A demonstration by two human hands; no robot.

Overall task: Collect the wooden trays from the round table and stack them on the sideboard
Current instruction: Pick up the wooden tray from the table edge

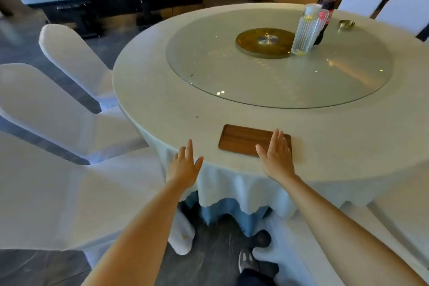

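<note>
Reaching for the wooden tray (246,140) at lower centre, right hand (276,158) spread, seemingly hovering over its end, left hand (184,165) open and empty; next, grasp both ends.

Flat rectangular dark wooden tray (243,140) near the round table (162,104) near edge

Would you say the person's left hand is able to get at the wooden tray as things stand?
Probably yes. The left hand is open at the table edge, just left of the wooden tray, with only bare tablecloth between them. The right hand covers only the tray's right end.
</note>
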